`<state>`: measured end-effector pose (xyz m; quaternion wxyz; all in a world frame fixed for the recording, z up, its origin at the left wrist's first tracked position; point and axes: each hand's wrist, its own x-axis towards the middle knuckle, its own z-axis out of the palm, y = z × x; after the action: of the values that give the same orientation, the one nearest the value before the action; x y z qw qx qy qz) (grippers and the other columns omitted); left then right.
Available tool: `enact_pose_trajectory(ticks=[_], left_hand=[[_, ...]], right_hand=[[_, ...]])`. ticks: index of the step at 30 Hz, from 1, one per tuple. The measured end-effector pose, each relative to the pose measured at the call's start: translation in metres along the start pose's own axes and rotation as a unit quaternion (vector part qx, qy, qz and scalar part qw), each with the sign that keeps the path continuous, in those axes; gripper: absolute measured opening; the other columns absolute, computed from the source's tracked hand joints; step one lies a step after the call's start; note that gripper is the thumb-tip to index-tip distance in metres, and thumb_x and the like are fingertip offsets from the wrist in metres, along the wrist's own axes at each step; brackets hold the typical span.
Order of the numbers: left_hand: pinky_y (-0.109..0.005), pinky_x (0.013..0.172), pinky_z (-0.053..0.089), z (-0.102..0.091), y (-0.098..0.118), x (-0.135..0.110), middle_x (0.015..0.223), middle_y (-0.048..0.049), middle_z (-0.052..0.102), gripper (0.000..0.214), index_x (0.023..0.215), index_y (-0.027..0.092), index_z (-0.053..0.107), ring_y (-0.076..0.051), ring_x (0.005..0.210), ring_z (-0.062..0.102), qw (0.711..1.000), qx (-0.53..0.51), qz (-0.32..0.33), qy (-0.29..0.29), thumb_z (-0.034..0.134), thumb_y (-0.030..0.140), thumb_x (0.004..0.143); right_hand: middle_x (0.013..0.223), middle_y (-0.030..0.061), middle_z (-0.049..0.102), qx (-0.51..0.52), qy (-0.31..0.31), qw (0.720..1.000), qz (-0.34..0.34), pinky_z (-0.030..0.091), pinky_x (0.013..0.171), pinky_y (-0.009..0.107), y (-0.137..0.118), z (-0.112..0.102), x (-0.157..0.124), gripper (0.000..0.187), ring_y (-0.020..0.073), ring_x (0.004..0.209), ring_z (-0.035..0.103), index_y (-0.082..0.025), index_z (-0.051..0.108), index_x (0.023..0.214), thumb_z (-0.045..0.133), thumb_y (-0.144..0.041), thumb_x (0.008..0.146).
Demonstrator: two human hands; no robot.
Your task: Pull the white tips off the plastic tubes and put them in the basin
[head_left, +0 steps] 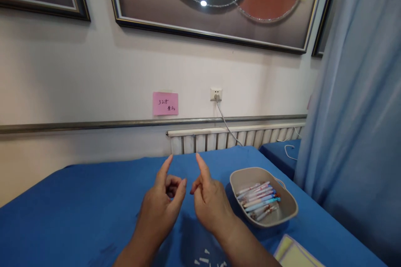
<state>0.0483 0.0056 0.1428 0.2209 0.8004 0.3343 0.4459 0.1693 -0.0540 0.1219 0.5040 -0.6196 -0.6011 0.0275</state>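
Observation:
Above the blue cloth, my left hand (163,204) is raised with its index finger pointing up and its thumb apart from it. The other fingers of that hand are curled, and nothing shows in it. Beside it, my right hand (208,200) also points its index finger upward, its remaining fingers bent and holding nothing visible. The two hands are close together but do not touch. To the right of my right hand stands a beige plastic basket (286,212) with several pens (258,200) lying in it. Small white pieces (204,260) lie on the cloth below my hands.
A blue cloth (78,208) covers the table. Pale yellow cloth or paper (296,254) lies at the front right edge. Behind are a radiator (225,137), a plugged-in cable (227,125) and a pink note (165,104). A blue curtain (354,104) hangs at right.

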Motion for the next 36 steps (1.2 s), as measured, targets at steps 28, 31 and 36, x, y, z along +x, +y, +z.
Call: enact_pose_trajectory(ticks=[28,31,36], left_hand=[[-0.022,0.053,0.04,-0.008,0.01,-0.014,0.064,0.0048,0.059,0.012,0.083,0.021,0.052,-0.011,0.054,0.055,0.985,0.104,0.133,-0.046,0.045,0.029,0.087],[-0.02,0.051,0.04,-0.012,0.017,-0.017,0.063,0.0059,0.057,0.008,0.083,0.021,0.051,-0.009,0.052,0.054,0.984,0.088,0.156,-0.022,0.047,0.027,0.086],[-0.019,0.05,0.041,-0.021,0.035,-0.024,0.06,0.0055,0.054,0.006,0.078,0.021,0.05,-0.009,0.05,0.052,0.978,0.043,0.204,0.001,0.051,0.019,0.084]], right_hand=[[0.101,0.0082,0.068,0.039,-0.028,0.994,-0.097,0.051,0.076,0.03,-0.018,0.005,-0.015,0.05,0.0208,0.09,0.065,-0.016,0.033,0.131,0.042,-0.012,0.081],[0.1,0.0066,0.068,0.065,-0.015,0.99,-0.123,0.052,0.074,0.029,-0.019,0.006,-0.018,0.054,0.0196,0.086,0.065,-0.017,0.031,0.132,0.043,-0.011,0.08],[0.09,0.0051,0.069,0.114,0.043,0.972,-0.201,0.053,0.07,0.028,-0.031,0.0,-0.024,0.054,0.0176,0.074,0.066,-0.017,0.033,0.132,0.044,-0.011,0.079]])
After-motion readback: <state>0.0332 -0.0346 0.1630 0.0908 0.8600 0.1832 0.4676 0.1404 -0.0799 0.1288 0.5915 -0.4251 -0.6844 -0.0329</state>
